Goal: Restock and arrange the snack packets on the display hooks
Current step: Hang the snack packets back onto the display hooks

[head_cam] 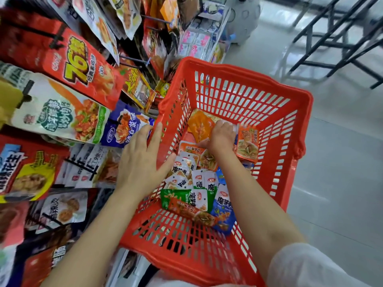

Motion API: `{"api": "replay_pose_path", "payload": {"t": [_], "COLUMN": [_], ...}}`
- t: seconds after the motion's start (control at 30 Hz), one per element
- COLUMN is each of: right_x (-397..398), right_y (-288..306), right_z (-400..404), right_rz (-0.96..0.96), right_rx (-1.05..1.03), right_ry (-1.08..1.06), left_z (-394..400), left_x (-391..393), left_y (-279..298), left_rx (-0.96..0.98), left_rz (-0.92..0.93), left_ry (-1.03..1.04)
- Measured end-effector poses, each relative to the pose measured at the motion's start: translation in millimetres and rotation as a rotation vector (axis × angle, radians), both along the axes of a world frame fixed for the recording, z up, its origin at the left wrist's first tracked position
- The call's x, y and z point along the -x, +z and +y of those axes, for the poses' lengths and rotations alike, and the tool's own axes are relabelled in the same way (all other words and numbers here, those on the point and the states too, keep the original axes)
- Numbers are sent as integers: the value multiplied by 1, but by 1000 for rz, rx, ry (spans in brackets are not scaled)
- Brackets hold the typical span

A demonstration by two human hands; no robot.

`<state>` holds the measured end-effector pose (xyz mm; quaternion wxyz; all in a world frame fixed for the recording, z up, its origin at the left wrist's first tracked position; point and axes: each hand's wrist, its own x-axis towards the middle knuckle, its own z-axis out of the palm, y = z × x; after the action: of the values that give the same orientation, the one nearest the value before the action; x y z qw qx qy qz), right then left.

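The red basket (pixel 279 112) sits right beside the snack rack (pixel 62 83), so packets can go from one to the other w/o much reaching. The left hand (pixel 143 160) lies flat on the basket's near wall, fingers straight and loose, holding nothing (prob. just keeping the basket steady). The right hand (pixel 222 136) is down inside the basket, fingers bent onto an orange packet (pixel 200 126) at the far end. I think it is picking that one up, but the fingertips are hidden, so I can't tell how firm the hold is. More small packets (pixel 199 183) lie in a loose pile on the basket floor, white, green, blue etc., not yet hung. On the rack, big bags like the red bag (pixel 83 67) hang from black hooks (pixel 27 91), face out so people can read them.
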<state>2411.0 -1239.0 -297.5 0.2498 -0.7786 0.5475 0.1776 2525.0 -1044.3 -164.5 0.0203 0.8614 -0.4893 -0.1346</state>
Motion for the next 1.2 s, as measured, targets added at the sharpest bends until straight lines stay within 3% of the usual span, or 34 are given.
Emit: {"api": "replay_pose_path", "payload": {"t": [0.17, 0.37, 0.5, 0.57, 0.67, 0.83, 1.0, 1.2], "right_x": [1, 19, 31, 32, 23, 16, 13, 16], "right_y": [5, 36, 75, 84, 64, 19, 16, 19], "right_z": [3, -6, -8, 1, 25, 64, 73, 76], "right_rz": [-127, -577, -687, -651, -453, -32, -13, -230], "right_rx": [-257, -198, -265, -409, -442, -174, -73, -344], "right_ry": [-115, -425, -386, -272, -116, 246, 303, 111], "left_z": [1, 1, 16, 35, 63, 74, 74, 74], "left_x": [-1, -4, -2, 4, 15, 20, 17, 18], "left_y": [-1, -3, 2, 4, 6, 5, 1, 1], "left_rx": [13, 3, 17, 0, -25, -23, -39, -34], "left_rz": [8, 40, 111, 148, 184, 166, 155, 131], "left_ry": [0, 1, 3, 17, 34, 40, 39, 31]}}
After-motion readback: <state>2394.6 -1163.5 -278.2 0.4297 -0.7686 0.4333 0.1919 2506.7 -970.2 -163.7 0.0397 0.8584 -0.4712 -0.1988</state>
